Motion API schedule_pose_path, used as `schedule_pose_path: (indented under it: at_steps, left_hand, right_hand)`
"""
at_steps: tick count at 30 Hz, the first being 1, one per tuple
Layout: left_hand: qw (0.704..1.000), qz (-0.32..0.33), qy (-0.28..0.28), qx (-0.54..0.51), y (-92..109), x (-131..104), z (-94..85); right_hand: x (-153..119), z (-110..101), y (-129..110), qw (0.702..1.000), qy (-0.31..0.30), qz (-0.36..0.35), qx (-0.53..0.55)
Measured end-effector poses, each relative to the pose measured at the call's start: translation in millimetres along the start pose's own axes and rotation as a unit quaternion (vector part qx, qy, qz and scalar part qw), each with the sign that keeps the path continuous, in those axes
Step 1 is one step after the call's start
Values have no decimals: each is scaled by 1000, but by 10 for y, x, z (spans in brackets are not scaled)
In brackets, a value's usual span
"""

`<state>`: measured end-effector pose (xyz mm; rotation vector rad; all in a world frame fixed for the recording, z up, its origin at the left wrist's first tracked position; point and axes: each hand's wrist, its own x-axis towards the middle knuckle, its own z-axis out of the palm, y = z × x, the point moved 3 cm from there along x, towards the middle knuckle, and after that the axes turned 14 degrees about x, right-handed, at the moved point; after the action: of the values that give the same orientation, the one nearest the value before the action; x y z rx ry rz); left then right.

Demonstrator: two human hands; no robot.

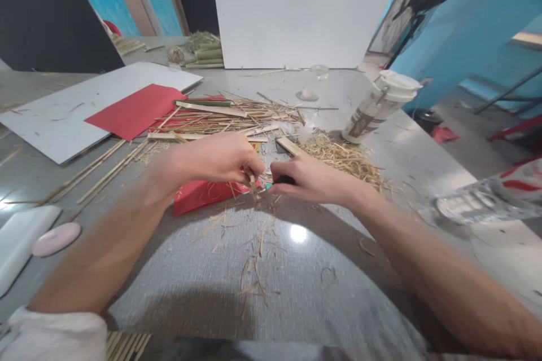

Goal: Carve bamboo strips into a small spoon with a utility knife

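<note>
My left hand (228, 157) is closed, pinching a short pale strip of bamboo (253, 185) that points down toward the table. Wrapped around the dark handle of a knife (283, 180) are the fingers of my right hand (313, 177). The knife has a teal part at its front, and its thin blade reaches left to the strip, where the contact is too small to make out. A red envelope (203, 198) lies under my left hand. Thin curled shavings (253, 279) are scattered on the grey table below both hands.
Beyond my hands lie a heap of thin bamboo sticks (266, 110) and a mound of shavings (342, 158). A white container (381, 107) stands at the right, near a plastic bottle (486, 197). Red paper (139, 110) rests on a white board (55, 124). A pink oval object (56, 239) sits left.
</note>
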<state>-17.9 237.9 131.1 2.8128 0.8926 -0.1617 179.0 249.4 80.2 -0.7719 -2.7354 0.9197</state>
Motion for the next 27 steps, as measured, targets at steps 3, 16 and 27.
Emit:
schedule_pose_path:
  at_steps: [3,16,27]
  left_hand:
    - [1000,0,2,5,-2,0,-3]
    - [1000,6,10,5,-19,-4,4]
    - [1000,12,10,-2,-9,2,-5]
  right_hand:
    - [6,21,27,1000,-13,0,7]
    - [8,-41,-37,1000,14,-16,11]
    - [11,-31,-18,1000,4,-7,25]
